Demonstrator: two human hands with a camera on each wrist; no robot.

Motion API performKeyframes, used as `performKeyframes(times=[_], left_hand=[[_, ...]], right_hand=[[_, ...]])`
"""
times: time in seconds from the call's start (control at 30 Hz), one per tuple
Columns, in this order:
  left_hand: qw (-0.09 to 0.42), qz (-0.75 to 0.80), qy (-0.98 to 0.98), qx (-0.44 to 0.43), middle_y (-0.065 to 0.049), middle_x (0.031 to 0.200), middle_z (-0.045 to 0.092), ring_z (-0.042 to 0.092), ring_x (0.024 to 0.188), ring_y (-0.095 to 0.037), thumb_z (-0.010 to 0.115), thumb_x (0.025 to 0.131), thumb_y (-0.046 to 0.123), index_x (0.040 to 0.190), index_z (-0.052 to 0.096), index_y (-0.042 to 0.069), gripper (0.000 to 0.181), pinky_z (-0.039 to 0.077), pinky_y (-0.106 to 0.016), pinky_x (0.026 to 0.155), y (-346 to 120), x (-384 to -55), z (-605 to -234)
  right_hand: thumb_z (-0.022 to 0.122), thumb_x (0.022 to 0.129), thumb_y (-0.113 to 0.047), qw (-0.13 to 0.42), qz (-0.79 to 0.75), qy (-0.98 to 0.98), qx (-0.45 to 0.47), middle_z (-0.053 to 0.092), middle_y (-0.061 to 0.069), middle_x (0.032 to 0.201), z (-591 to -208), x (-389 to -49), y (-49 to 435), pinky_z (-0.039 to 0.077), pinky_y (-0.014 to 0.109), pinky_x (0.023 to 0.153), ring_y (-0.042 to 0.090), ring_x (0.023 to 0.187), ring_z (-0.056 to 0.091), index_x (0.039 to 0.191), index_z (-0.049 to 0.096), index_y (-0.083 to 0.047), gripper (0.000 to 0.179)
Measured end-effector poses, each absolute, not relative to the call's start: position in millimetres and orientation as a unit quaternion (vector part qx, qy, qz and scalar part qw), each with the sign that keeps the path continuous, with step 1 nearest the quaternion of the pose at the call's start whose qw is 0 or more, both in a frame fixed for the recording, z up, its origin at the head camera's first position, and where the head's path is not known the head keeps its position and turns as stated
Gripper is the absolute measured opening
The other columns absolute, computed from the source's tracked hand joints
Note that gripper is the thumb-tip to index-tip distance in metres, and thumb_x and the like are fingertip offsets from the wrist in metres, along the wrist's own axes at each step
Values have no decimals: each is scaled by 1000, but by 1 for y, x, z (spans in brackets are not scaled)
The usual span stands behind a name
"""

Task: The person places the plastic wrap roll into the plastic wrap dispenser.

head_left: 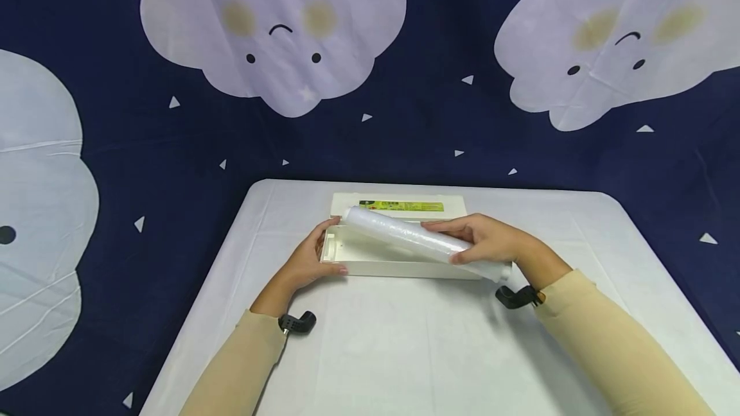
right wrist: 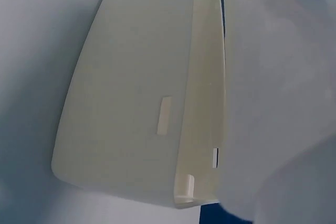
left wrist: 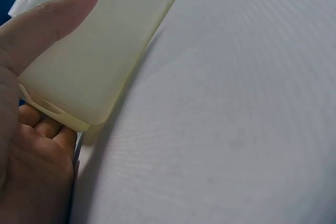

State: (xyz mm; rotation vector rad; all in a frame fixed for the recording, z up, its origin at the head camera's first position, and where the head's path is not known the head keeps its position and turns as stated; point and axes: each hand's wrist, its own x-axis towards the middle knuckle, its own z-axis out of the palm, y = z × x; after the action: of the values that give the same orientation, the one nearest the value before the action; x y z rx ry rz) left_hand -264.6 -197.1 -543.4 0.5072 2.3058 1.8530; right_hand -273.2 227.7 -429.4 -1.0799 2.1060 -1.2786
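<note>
A white roll of cling film (head_left: 399, 234) slants over an open cream-white box (head_left: 405, 269), its left end higher toward the back and its right end sticking out past the box's front right corner. My right hand (head_left: 491, 239) grips the roll near its right part, thumb in front and fingers behind. At the box's left end my left hand (head_left: 300, 265) holds it, with the thumb (left wrist: 47, 30) along the front wall and fingers round the end. The right wrist view has the box wall (right wrist: 126, 87) with a small slot, beside the roll (right wrist: 283, 77).
Behind the box its raised lid (head_left: 347, 203) carries a green-yellow label (head_left: 401, 206). A white-covered table (head_left: 381, 352) lies beneath everything. Dark blue cloth (head_left: 433, 140) with cloud faces surrounds the table's back and sides.
</note>
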Motion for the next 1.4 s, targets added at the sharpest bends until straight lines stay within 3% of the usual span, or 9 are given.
performKeyframes(times=[0.6,0.83,1.13,1.4], left_hand=[[65,613,771,160,-9,148,54,52,135,-30,102,64,2,161,39,18,117,33,-48,117,-194,-260,-539],[64,617,768,162,-10,147,55,53,133,-31,100,65,0,162,37,16,116,35,-48,116,-193,-262,-538],[67,607,775,164,-9,151,52,53,131,-30,101,66,4,163,37,25,118,38,-50,114,-195,-263,-539],[71,613,771,159,-10,154,49,54,129,-32,102,65,4,163,38,25,119,41,-51,111,-195,-262,-539]], right_hand=[[85,86,2,261,-466,730,-426,45,11,161,-427,-284,218,53,31,96,21,137,47,152,53,0,74],[85,85,1,267,-455,735,-426,48,7,159,-424,-287,214,53,30,94,18,131,50,152,55,-3,74],[84,84,4,284,-439,742,-419,51,1,157,-419,-289,208,51,32,102,21,137,50,152,57,-6,75],[86,82,2,295,-425,747,-417,52,1,156,-423,-294,204,43,30,110,22,144,45,151,59,-8,74]])
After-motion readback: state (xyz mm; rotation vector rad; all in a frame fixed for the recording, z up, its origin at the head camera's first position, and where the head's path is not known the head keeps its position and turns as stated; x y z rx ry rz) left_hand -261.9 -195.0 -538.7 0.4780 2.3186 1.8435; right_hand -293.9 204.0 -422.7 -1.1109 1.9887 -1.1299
